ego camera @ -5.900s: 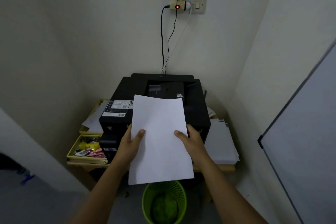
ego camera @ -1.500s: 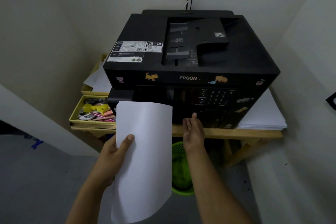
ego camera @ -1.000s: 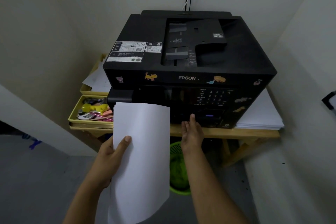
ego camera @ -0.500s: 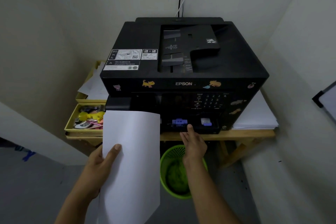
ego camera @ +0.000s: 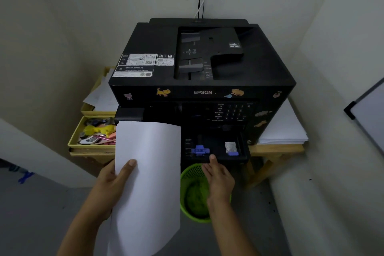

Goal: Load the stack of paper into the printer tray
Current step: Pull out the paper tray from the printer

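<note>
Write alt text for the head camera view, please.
A person's left hand holds a stack of paper while the right hand touches the partly open printer tray of a black printer above a green bin.

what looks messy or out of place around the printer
Loose sheets left of the printer lie askew, spilling over the yellow box. The open drawer below holds a jumble of small items. Cat stickers on the printer's front are unusual. Nothing looks damaged.
</note>
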### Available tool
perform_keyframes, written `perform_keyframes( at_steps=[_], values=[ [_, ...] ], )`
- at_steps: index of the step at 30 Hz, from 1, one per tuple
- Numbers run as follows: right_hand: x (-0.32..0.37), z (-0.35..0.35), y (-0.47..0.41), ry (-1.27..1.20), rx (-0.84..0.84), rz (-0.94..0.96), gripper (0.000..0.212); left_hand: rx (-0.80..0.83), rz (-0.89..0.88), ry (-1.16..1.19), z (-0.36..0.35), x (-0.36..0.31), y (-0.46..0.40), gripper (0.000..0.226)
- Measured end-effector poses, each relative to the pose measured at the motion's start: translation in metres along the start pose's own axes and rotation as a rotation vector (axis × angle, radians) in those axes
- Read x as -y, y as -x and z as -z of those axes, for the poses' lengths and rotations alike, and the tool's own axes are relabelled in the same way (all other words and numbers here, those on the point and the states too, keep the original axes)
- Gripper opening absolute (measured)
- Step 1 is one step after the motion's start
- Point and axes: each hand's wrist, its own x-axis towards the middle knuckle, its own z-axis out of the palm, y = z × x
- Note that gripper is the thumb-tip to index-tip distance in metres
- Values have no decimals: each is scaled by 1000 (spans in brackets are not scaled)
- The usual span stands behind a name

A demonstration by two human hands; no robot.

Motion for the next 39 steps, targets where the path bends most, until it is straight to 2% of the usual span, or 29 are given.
perform_keyframes(
  at_steps=[5, 9, 14, 25, 32, 35, 37, 39],
  values=[
    [3, 12, 16, 15, -4, -24, 33, 30, 5, -12, -10, -5, 11, 20],
    [5, 17, 26, 14, 18, -44, 28, 53, 16, -23, -17, -8, 16, 28],
    [2, 26, 31, 0, 8, -29, 33, 68, 3, -20, -25, -11, 16, 19],
    [3, 34, 47, 11, -30, -82, 14, 90, 3, 15, -32, -9, 22, 23],
    [1, 52, 50, 58, 7, -88, 21, 52, 13, 53, -32, -5, 27, 17],
    [4, 56, 50, 264, -11, -50, 31, 53, 31, 72, -33, -3, 30, 19],
    [7, 60, 56, 428, -24, 41, 48, 72, 31, 102, -35, -2, 33, 27],
    [10, 62, 65, 522, 6, 208, 53, 99, 29, 133, -36, -2, 36, 66]
  ],
)
